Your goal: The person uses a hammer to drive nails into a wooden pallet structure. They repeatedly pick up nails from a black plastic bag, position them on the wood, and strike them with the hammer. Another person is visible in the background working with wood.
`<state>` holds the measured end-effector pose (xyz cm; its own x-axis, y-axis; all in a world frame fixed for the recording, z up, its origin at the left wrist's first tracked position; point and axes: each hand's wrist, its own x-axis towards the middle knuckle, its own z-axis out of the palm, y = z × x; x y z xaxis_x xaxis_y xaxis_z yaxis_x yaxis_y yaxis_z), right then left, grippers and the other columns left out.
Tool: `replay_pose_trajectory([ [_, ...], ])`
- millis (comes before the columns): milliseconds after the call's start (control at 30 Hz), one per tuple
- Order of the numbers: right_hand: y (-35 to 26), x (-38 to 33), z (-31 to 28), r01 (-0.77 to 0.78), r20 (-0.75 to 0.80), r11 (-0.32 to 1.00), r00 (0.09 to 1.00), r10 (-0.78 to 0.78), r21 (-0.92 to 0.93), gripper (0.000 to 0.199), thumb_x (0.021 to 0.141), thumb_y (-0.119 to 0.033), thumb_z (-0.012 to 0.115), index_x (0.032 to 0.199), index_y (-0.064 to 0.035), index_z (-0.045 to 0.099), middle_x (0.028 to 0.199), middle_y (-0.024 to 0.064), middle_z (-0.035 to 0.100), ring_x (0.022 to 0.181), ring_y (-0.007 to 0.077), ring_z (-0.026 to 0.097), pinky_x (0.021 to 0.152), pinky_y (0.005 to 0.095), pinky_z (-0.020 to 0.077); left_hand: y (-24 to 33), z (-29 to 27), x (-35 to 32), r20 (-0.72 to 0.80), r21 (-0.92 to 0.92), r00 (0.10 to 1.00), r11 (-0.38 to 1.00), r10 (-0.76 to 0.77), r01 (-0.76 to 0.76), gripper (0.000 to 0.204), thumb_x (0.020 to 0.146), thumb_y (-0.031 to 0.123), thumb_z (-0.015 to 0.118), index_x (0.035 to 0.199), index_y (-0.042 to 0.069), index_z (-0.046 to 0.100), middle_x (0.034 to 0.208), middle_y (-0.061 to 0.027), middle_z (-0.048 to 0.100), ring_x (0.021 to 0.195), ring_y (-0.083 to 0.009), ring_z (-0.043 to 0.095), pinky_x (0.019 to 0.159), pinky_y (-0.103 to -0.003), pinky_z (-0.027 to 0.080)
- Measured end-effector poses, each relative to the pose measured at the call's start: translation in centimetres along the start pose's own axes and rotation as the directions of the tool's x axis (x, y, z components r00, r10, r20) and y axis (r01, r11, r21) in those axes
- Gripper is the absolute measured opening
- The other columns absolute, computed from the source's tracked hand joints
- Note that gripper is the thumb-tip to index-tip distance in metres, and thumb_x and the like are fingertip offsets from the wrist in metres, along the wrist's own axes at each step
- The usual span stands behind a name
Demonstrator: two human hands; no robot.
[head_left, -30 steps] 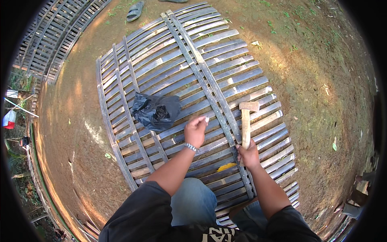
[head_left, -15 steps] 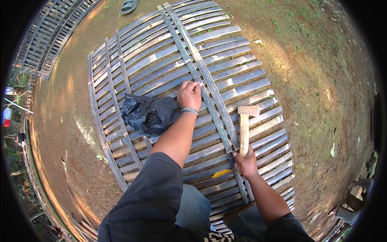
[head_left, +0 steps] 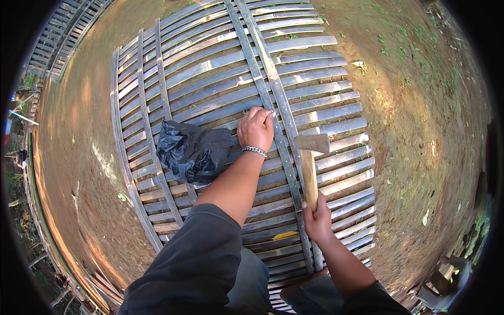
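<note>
My right hand (head_left: 318, 216) is closed around the wooden handle of a hatchet (head_left: 309, 176). Its metal head is raised above the right side of a slatted bamboo panel (head_left: 210, 65). My left hand (head_left: 256, 129), with a chain bracelet at the wrist, rests at the left one of two long parallel strips (head_left: 286, 157) crossing the slats. Its thumb and fingers pinch together at the strip; what they hold is too small to make out. Small dots like nail heads run along the strips. Left of that hand, a crumpled black plastic bag (head_left: 191, 149) lies open on the slats, small dark pieces inside.
Brown bare soil (head_left: 84, 142) surrounds the panel. Another slatted panel (head_left: 65, 31) stands at the far left. A yellow leaf-like piece (head_left: 285, 235) lies on the slats near my legs. At the lower right edge, a person (head_left: 446, 283) is partly in view.
The hatchet head has tilted, now showing its dark broad side, and has shifted slightly left. My left hand stays pinched at the strip. The whole view has shifted a little.
</note>
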<state>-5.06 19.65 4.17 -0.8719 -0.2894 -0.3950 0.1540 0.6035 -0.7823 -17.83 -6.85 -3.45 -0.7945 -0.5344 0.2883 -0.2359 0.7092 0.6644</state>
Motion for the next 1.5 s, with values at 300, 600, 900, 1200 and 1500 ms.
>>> replay_pose_trajectory([
  [300, -4.9, 9.2, -1.5, 0.27, 0.003, 0.907, 0.959, -0.285, -0.322, 0.052, 0.098, -0.007, 0.059, 0.147, -0.0037, 0.043, 0.112, 0.0328, 0.067, 0.096, 0.0526, 0.067, 0.082, 0.0575, 0.0553, 0.4, 0.3, 0.2, -0.006, -0.05, 1.0, 0.999, 0.018, -0.018, 0.009, 0.085, 0.019, 0.077, 0.083, 0.011, 0.073, 0.091, -0.0046, 0.071, 0.087, -0.029, 0.068, 0.077, -0.043, 0.054],
  [600, -4.7, 10.2, -1.5, 0.326, 0.035, 0.86, 0.94, -0.34, -0.392, 0.049, 0.097, -0.007, 0.059, 0.145, -0.0026, 0.047, 0.112, 0.0308, 0.068, 0.094, 0.0504, 0.068, 0.08, 0.0554, 0.0561, 0.5, 0.2, 0.3, -0.025, -0.031, 1.0, 0.999, 0.015, -0.015, 0.01, 0.085, 0.019, 0.077, 0.081, 0.01, 0.072, 0.09, -0.0048, 0.071, 0.086, -0.0293, 0.068, 0.077, -0.043, 0.054],
  [900, -5.9, 10.4, -2.1, 0.25, 0.043, 0.883, 0.966, -0.254, -0.398, 0.048, 0.098, -0.006, 0.058, 0.145, -0.0036, 0.047, 0.119, 0.0301, 0.067, 0.098, 0.0509, 0.068, 0.082, 0.0553, 0.0571, 0.3, 0.4, 0.2, -0.031, -0.019, 1.0, 1.0, -0.002, 0.001, 0.007, 0.085, 0.017, 0.076, 0.082, 0.01, 0.073, 0.09, -0.004, 0.072, 0.087, -0.0289, 0.068, 0.078, -0.042, 0.054],
  [1200, -5.9, 10.4, -1.7, 0.251, -0.008, 0.882, 0.961, -0.277, -0.398, 0.051, 0.097, -0.008, 0.059, 0.146, -0.0071, 0.046, 0.111, 0.0303, 0.069, 0.096, 0.0508, 0.068, 0.08, 0.0567, 0.0565, 0.6, 0.1, 0.3, 0.002, -0.019, 1.0, 1.0, -0.02, 0.02, 0.008, 0.085, 0.017, 0.076, 0.082, 0.01, 0.074, 0.09, -0.0039, 0.072, 0.087, -0.0287, 0.068, 0.078, -0.042, 0.054],
  [1500, -5.1, 10.6, -1.9, 0.263, -0.02, 0.878, 0.955, -0.295, -0.399, 0.052, 0.097, -0.005, 0.06, 0.147, -0.0049, 0.046, 0.106, 0.0326, 0.068, 0.095, 0.0517, 0.068, 0.08, 0.0554, 0.0554, 0.5, 0.3, 0.3, -0.015, -0.048, 1.0, 0.999, 0.013, -0.013, 0.009, 0.085, 0.018, 0.076, 0.082, 0.011, 0.073, 0.09, -0.0039, 0.072, 0.087, -0.0287, 0.068, 0.077, -0.043, 0.054],
])
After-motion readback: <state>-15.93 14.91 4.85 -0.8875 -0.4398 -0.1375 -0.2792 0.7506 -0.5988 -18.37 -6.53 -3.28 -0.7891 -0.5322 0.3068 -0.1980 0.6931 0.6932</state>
